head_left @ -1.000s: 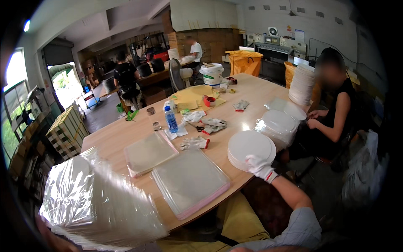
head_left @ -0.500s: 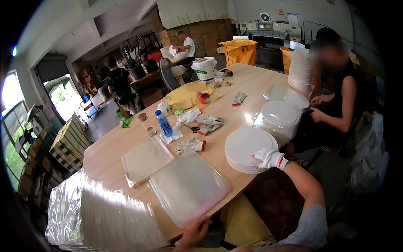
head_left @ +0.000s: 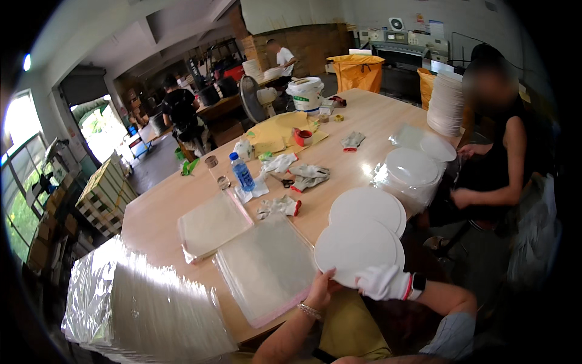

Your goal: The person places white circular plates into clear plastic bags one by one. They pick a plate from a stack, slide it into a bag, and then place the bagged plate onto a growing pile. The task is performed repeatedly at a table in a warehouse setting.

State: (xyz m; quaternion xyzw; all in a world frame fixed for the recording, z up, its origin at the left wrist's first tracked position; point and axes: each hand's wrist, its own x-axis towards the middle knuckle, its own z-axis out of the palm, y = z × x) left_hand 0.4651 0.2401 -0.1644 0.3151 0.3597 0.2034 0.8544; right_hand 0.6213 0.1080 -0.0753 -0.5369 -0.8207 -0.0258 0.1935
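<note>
A white round disc (head_left: pixel 354 247), with at least one more under its right edge, is tilted up at the table's front edge between my hands. My bare left hand (head_left: pixel 319 290), with a bracelet at the wrist, pinches its near left edge. On the near right edge my right hand (head_left: pixel 383 284), in a white glove with a dark watch above it, grips the disc. Behind lies a stack of the same discs (head_left: pixel 370 203), partly covered. Left of my hands is a pile of clear flat plastic bags (head_left: pixel 267 267) with pink edges.
More clear bags (head_left: pixel 212 225) lie farther left, with a large shiny bag pile (head_left: pixel 145 303) at the near left corner. Beyond are work gloves (head_left: pixel 279 207), a blue-capped bottle (head_left: pixel 242 172) and bagged discs (head_left: pixel 409 170). At right sits a person (head_left: pixel 497 139).
The disc has come off the stack toward me in my right hand. My left hand has risen from the table's front edge to grip it. The view has shifted slightly.
</note>
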